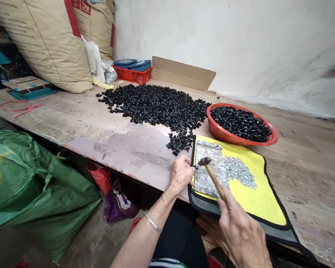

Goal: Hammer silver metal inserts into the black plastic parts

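Observation:
My right hand [240, 227] is closed round the wooden handle of a small hammer [215, 180], its dark head above a worn, grey-white block [210, 182]. At the block's left edge, my left hand [182, 171] pinches a small black plastic piece [195, 167]. The block lies on a yellow cloth [264, 203] with black trim. Beside it on the cloth is a heap of small shiny metal bits [240, 171], too small to name. Close beyond my left hand, loose black pieces [181, 140] trail from a large pile [159, 104].
A red basin [226, 132] full of black pieces stands behind the cloth. Large paper sacks [50, 44], a red basket [134, 75] with blue boxes, and a cardboard strip [181, 72] stand at the back. A green sack [36, 186] lies below the table's front edge at left.

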A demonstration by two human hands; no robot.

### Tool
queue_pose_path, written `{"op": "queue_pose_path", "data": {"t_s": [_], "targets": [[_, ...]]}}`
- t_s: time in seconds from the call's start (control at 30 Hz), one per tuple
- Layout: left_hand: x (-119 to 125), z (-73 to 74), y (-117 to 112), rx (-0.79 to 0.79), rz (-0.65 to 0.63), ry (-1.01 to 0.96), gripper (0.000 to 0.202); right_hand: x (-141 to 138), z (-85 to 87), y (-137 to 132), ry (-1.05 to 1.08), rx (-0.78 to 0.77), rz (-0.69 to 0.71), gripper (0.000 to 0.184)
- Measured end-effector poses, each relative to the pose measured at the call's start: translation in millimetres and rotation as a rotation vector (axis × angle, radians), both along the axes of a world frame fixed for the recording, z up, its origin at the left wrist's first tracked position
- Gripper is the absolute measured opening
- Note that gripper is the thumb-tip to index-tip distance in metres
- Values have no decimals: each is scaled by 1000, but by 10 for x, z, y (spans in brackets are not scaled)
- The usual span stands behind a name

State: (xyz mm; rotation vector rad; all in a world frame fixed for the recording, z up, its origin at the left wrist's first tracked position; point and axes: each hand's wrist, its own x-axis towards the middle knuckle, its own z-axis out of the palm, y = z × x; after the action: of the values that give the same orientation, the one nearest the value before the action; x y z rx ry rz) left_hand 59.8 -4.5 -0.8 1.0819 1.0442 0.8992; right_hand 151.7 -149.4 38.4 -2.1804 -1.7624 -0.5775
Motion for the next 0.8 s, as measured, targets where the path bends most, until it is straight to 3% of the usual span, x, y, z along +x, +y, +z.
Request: {"op": "queue_pose_path", "data": {"t_s": [0.1,0.27,0.4,0.53,0.67,0.8], "targets": [[3,-12,1,16,-3,3,21,2,7,1,37,160,-10,40],[-3,0,-5,-6,7,-12,21,-5,-23,7,-71,-81,-25,34],[-13,13,-11,14,-8,-3,21,-40,-35,-16,-26,91,-32,39],[-9,16,-8,-3,-11,-28,21,-82,-110,-2,-3,-81,-112,38],[-5,40,-5,-1,9,-19,22,-22,-129,10,385,-181,-92,41],[-42,98,-47,-72,48,-40,24,15,-56,-12,1055,-208,-156,50]]}}
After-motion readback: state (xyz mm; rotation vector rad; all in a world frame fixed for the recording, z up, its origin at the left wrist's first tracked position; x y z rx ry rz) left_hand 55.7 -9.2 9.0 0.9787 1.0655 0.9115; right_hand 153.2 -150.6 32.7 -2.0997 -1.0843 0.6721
